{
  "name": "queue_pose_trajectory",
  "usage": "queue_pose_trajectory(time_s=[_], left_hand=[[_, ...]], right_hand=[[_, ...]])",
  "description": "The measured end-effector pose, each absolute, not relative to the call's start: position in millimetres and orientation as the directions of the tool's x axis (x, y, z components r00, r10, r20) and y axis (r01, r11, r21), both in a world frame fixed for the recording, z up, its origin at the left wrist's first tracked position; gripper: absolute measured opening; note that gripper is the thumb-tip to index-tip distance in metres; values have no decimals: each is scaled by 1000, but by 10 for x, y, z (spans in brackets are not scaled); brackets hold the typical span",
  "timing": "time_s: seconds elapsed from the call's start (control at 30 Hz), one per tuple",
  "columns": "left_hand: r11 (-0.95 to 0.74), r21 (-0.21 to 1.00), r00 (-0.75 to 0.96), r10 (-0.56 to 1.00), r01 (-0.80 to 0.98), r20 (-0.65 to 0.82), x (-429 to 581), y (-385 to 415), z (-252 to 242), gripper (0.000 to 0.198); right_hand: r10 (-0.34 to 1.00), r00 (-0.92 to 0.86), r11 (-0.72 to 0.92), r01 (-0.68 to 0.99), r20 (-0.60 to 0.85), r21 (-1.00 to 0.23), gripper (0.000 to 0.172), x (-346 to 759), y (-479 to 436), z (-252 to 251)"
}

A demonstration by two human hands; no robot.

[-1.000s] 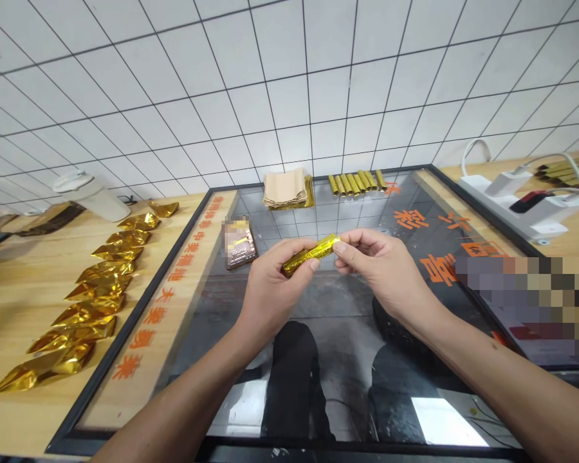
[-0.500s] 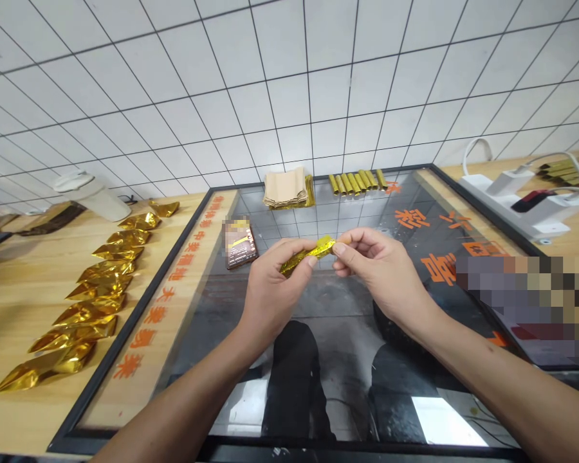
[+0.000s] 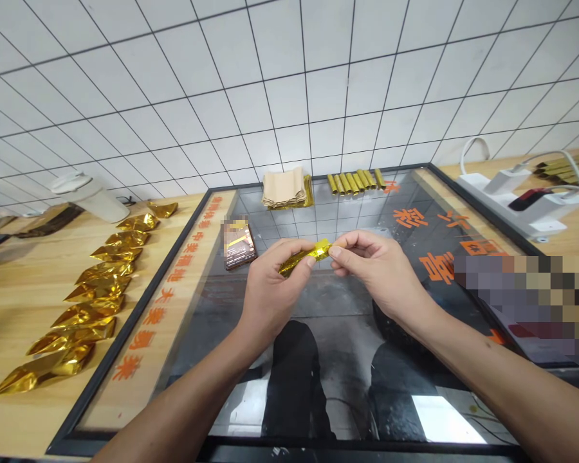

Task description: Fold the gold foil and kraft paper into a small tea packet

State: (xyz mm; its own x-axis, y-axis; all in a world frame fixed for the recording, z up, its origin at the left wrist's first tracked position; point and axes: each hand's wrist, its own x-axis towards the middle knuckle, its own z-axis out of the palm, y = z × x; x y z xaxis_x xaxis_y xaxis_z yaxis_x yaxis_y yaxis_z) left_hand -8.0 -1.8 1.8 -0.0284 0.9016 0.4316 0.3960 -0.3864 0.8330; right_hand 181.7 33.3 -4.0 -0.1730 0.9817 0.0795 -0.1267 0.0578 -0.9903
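Observation:
Over the glass panel, my left hand (image 3: 275, 276) is closed round a small roll of gold foil paper (image 3: 296, 258), thumb on the near side. The roll slants up to the right, and its far end looks crumpled. My right hand (image 3: 369, 260) pinches that right end between thumb and forefinger, with the other fingers curled beneath. Beyond the hands, a row of finished-looking gold rolls (image 3: 356, 182) lies by the panel's back edge. Left of them is a stack of brown-backed gold paper sheets (image 3: 284, 188).
A dark printed box (image 3: 239, 244) lies left of my hands. Several folded gold foil pieces (image 3: 84, 313) line the wooden table at left, near a white lidded cup (image 3: 91, 195). A white power strip (image 3: 506, 202) with plugs and cables sits right, beside the black-framed glass panel (image 3: 318, 302).
My right fingers have shifted slightly left and down on the roll's end, which looks more pressed in. My left hand keeps its hold almost unmoved.

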Motion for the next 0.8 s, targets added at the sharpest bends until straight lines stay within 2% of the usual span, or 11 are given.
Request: queue_pose_trajectory(time_s=[0.33,0.5,0.63,0.8], left_hand=[[-400,821,-19,895,408,445,-87,-34,18,16],[-313,870,-31,936,381,350,-109,-14,-31,26],[-272,888,77,962,370,262,-114,0,-52,23],[-258,907,83,966,333,244,-89,-14,-42,21]], right_hand=[[979,-191,42,-136,68,-990,32,1810,305,-1],[979,-194,43,-118,66,-992,32,1820,304,14],[978,-196,48,-102,67,-994,33,1826,311,14],[970,-231,57,-81,74,-995,33,1818,302,28]])
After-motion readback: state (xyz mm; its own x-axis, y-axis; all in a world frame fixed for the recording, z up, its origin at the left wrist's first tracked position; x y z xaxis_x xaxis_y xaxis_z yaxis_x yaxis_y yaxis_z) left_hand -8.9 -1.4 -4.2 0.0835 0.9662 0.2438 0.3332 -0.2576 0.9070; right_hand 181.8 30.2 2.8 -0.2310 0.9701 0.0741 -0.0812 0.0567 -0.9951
